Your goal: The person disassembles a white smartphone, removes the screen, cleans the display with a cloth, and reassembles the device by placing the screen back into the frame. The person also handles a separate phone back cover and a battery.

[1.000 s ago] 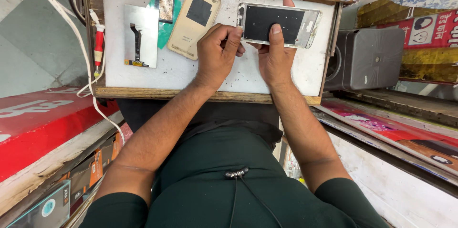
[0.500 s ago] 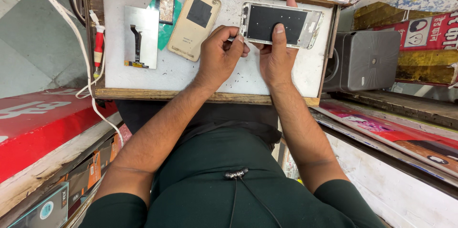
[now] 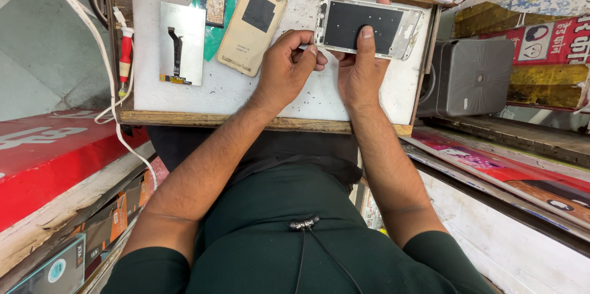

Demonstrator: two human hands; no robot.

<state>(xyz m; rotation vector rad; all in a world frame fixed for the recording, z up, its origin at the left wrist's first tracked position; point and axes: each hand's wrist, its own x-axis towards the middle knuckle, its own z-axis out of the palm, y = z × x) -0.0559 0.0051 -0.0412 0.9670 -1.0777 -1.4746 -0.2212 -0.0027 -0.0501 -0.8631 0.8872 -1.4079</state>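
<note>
**Two hands on one stripped phone frame**

Two hands are kept busy at the far right of the white work mat (image 3: 307, 100). The opened phone frame (image 3: 367, 27) is pinned flat by the right hand (image 3: 359, 72), one finger stretched across its dark inner panel, probably so it can't slide. The left hand (image 3: 284, 69) is curled tight against the frame's left edge; something thin seems to be pinched there, but it can't be made out. Other parts are parked well apart on the left, out of the way: a gold back cover (image 3: 252, 26), a silvery screen panel (image 3: 182, 43) with a flex ribbon, and a red-handled tool (image 3: 125, 54) by the mat's edge.
</note>
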